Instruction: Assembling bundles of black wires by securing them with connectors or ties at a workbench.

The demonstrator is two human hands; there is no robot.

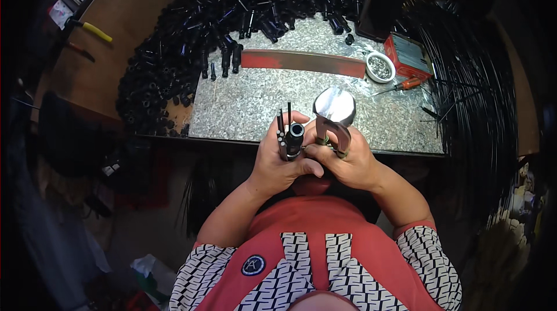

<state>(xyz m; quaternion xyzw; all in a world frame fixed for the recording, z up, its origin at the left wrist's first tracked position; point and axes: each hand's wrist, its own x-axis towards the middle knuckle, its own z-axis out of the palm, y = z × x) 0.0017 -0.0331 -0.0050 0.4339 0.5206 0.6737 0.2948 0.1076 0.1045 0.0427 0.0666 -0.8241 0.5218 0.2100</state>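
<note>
My left hand (pixel 277 157) is closed around a short black tube (pixel 296 132) with a round hollow end facing up. Several thin black rods (pixel 282 134) stand beside the tube in the same grip. My right hand (pixel 351 160) grips a metal tool (pixel 334 106) with a shiny round head and a dark curved body below it. The two hands meet just past the near edge of the grey speckled slab (pixel 232 114), with the right fingertips close to the tube's lower part. What those fingertips pinch is too small to make out.
A red and brown strip (pixel 301 62) lies across the slab. To its right are a white bowl of small metal pieces (pixel 380 67), a red box (pixel 409 55) and an orange-handled screwdriver (pixel 406 85). Black tubes (pixel 168 61) are heaped left and behind; long black rods (pixel 476 96) lie right.
</note>
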